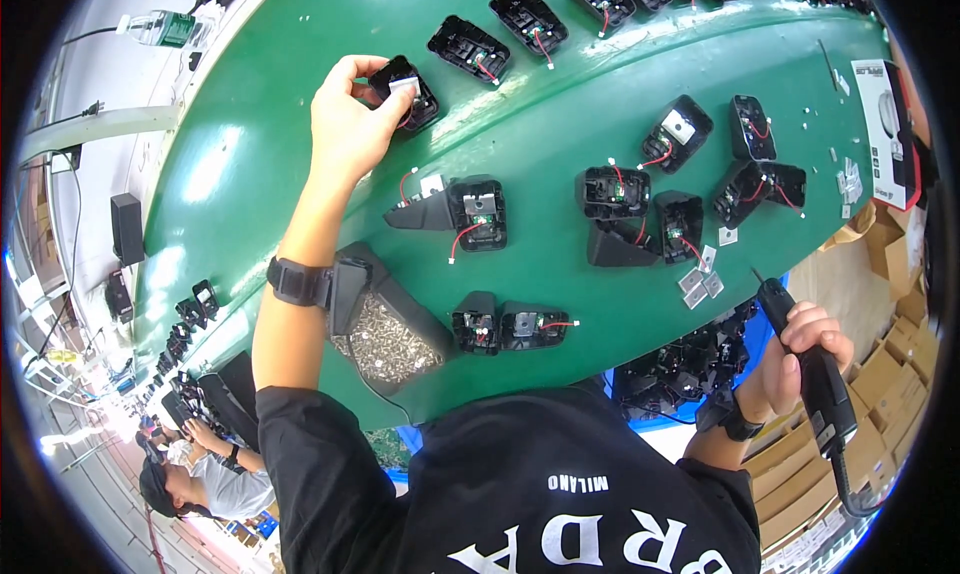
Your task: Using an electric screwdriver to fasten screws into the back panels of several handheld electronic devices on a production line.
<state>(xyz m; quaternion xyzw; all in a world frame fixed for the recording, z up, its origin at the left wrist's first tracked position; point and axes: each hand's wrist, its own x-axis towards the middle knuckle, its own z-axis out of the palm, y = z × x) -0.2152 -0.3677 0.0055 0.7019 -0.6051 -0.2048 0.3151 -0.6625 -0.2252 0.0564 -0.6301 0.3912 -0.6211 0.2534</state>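
Green and glossy, the bench (560, 144) curves away from you, crowded with black plastic housings trailing red wires. Your left hand (350, 124) is stretched out to one of them, a small black housing (408, 92) near the far left of the bench, with a pale grey square part on its near face. Your fingers curl around its near edge and your thumb lies over the top, so the hand is partly closed on it, though you cannot tell whether the piece is lifted or resting on the bench. The grip is only at one edge; if it slackens, the housing could tip or slide on the shiny surface, and the grey part might come loose.

Your right hand (800, 359) is closed around a black electric screwdriver (815, 374) at the bench's near right edge, its tip pointing up towards the bench, well apart from the housing. Swinging it in carelessly could snag the red wires (655, 161) of neighbouring units.

Just beside your left forearm sits a black tray of silver screws (385, 339); a nudge from your wrist could spill them. Small grey squares (700, 279) lie loose near the right-hand cluster.
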